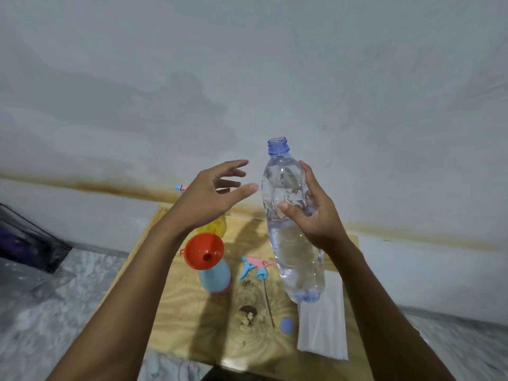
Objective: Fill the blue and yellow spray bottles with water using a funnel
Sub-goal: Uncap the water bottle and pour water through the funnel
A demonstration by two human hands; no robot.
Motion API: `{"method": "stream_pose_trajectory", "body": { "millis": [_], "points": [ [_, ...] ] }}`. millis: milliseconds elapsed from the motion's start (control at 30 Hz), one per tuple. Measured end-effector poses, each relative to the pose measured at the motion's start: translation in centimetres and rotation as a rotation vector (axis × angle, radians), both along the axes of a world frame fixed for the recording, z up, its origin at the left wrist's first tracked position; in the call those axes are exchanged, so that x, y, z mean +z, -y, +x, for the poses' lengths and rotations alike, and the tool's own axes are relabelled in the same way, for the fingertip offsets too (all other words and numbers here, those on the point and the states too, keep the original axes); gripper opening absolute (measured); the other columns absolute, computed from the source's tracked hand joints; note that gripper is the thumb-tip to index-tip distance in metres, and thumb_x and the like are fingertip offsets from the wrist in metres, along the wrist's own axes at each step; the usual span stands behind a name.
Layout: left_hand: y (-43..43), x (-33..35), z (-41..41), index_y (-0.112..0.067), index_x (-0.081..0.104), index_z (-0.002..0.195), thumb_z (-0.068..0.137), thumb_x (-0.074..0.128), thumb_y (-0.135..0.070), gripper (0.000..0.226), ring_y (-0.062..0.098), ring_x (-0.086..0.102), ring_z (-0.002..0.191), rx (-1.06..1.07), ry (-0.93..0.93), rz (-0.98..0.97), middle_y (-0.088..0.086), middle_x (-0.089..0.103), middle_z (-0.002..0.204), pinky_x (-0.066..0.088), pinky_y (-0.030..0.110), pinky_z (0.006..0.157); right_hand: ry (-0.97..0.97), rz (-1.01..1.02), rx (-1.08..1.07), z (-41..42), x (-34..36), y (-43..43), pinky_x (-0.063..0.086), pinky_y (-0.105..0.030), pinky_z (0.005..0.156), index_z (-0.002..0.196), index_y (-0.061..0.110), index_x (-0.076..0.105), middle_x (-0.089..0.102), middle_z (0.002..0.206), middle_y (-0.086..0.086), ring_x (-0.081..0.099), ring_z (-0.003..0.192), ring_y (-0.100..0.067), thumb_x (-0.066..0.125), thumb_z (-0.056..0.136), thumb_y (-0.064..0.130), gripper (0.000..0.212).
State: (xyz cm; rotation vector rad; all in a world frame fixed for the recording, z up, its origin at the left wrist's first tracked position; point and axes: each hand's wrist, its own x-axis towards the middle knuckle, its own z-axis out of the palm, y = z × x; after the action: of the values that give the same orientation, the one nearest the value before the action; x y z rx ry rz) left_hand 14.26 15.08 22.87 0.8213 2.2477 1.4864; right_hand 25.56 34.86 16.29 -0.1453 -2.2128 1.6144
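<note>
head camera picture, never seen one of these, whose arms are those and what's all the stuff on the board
There is no machine here. A person wears a camera on the head, so the one picture looks forward and down at their own two arms. The right hand grips a clear water bottle, uncapped and partly full, held above the wooden table. The left hand is open beside it, fingers spread, holding nothing. On the table stands a blue spray bottle with an orange funnel in its neck; a yellow spray bottle stands behind it, mostly hidden by the left arm. A pink and blue spray head lies loose beside the blue bottle. Nearer the person are a small blue cap and a white folded sheet.
</note>
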Motion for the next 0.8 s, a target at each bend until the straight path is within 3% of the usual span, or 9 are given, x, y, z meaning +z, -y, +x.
{"method": "stream_pose_trajectory", "body": {
  "millis": [100,233,300,400,500,600,700,800],
  "points": [
    [3.7,-3.5,-0.6,-0.036,0.055,0.135,0.075,0.076,-0.051,0.065,0.006,0.059,0.118,0.115,-0.014,-0.123,-0.01,0.063,0.127,0.047,0.036,0.106,0.088,0.012,0.065,0.9,-0.3,0.7,0.049,-0.013,0.091,0.149,0.041,0.029,0.06,0.132,0.015,0.063,0.111,0.004,0.072,0.088,0.021,0.078],
    [7.2,-7.9,-0.9,-0.038,0.043,0.144,0.061,0.077,-0.071,0.096,0.013,0.042,0.137,0.15,0.004,-0.336,-0.007,0.046,0.149,0.036,0.041,0.114,0.186,0.058,0.106,1.9,-1.0,1.8,0.045,-0.004,0.084,0.148,0.045,0.028,0.058,0.124,0.027,0.061,0.105,0.014,0.072,0.088,0.025,0.078],
    [8.5,-9.3,-1.0,-0.033,0.033,0.15,0.057,0.079,-0.07,0.11,0.018,0.032,0.144,0.12,0.066,-0.442,-0.003,0.033,0.157,0.031,0.041,0.116,0.221,0.079,0.126,2.1,-1.5,2.6,0.046,-0.005,0.083,0.142,0.054,0.028,0.058,0.121,0.029,0.062,0.104,0.013,0.073,0.087,0.028,0.076],
    [9.7,-10.5,-0.9,-0.029,0.021,0.155,0.05,0.08,-0.073,0.129,0.021,0.023,0.148,0.055,0.134,-0.542,0.0,0.021,0.162,0.029,0.042,0.116,0.276,0.081,0.145,2.4,-2.1,3.9,0.05,-0.013,0.09,0.14,0.061,0.027,0.059,0.131,0.02,0.063,0.109,0.006,0.074,0.08,0.045,0.077],
    [10.4,-11.3,-0.7,-0.026,0.018,0.156,0.059,0.088,-0.055,0.122,0.021,0.026,0.147,0.032,0.159,-0.531,0.001,0.022,0.161,0.031,0.04,0.114,0.329,0.099,0.159,2.7,-2.6,5.0,0.047,-0.009,0.089,0.139,0.061,0.026,0.056,0.128,0.029,0.06,0.11,0.012,0.074,0.08,0.05,0.077],
    [10.8,-11.9,-0.4,-0.024,0.023,0.155,0.058,0.089,-0.051,0.12,0.021,0.033,0.143,0.036,0.135,-0.49,0.003,0.031,0.157,0.035,0.041,0.114,0.358,0.136,0.167,3.0,-3.0,6.3,0.04,0.0,0.086,0.144,0.055,0.024,0.045,0.134,0.036,0.05,0.111,0.022,0.071,0.08,0.051,0.08],
    [11.1,-12.5,-0.2,-0.02,0.029,0.153,0.061,0.09,-0.046,0.113,0.019,0.043,0.135,0.05,0.113,-0.445,0.003,0.039,0.152,0.038,0.034,0.107,0.381,0.16,0.173,3.1,-3.6,7.0,0.042,-0.015,0.098,0.145,0.058,0.022,0.039,0.149,0.022,0.048,0.127,0.001,0.069,0.079,0.057,0.081],
    [11.2,-12.9,0.0,-0.017,0.034,0.15,0.066,0.088,-0.042,0.103,0.018,0.047,0.128,0.062,0.086,-0.406,0.002,0.045,0.147,0.039,0.031,0.103,0.387,0.188,0.181,3.3,-4.0,7.6,0.046,-0.027,0.101,0.14,0.066,0.02,0.041,0.149,0.019,0.052,0.128,-0.006,0.066,0.077,0.066,0.078]
  ]
}}
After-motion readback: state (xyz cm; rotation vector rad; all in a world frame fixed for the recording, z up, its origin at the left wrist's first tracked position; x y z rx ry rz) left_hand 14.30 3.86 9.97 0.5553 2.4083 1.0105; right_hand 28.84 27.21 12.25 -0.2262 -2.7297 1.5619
